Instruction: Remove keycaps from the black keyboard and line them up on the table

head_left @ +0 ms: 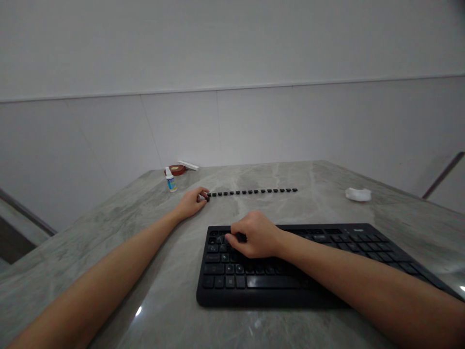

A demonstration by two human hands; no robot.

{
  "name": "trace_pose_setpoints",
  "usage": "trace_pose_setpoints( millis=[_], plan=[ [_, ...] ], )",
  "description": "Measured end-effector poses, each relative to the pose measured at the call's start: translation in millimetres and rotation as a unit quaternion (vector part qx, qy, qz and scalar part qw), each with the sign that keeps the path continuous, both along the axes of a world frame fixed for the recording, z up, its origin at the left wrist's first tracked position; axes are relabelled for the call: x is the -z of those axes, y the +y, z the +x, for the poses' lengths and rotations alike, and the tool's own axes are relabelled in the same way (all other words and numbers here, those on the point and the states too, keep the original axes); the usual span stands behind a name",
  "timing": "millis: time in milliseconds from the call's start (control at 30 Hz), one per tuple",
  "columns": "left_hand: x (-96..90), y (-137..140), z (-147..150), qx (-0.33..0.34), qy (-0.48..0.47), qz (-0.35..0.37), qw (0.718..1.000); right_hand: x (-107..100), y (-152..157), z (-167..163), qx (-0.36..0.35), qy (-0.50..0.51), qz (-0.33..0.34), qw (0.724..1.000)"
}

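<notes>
A black computer keyboard [276,298] lies on the table in front of me, with bare key sockets showing at its upper left. Over that corner my right hand [256,235] is closed, thumb and forefinger drawn together. Faint thin lines show by its fingertips, but what it holds is too small to make out. Farther back, black keycaps [255,191] stand in a straight, spaced row. At the row's left end my left hand [193,200] pinches a small black keycap [208,198] against the tabletop. My right hand hides part of the keyboard's upper rows.
A small white bottle [170,180] with a blue label stands left of the row. Behind it lie a reddish-brown round object [176,170] and a white strip [189,165]. A crumpled white wad [358,195] sits at right. A wall [254,126] borders the grey marbled table [163,271].
</notes>
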State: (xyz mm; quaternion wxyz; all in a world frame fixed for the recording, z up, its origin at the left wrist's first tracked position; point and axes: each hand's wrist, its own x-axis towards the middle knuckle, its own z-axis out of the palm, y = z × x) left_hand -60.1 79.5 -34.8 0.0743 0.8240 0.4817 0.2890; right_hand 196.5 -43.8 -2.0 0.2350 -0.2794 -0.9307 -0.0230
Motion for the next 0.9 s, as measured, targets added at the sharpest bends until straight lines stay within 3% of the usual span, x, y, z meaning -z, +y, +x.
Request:
trace_pose_setpoints(
  millis=[900],
  plan=[
    [-1.4, -1.6, 0.9, 0.001, 0.012, 0.004, 1.000, -1.1, -1.5, -0.1, 0.007, -0.001, -0.003, 1.000]
  ],
)
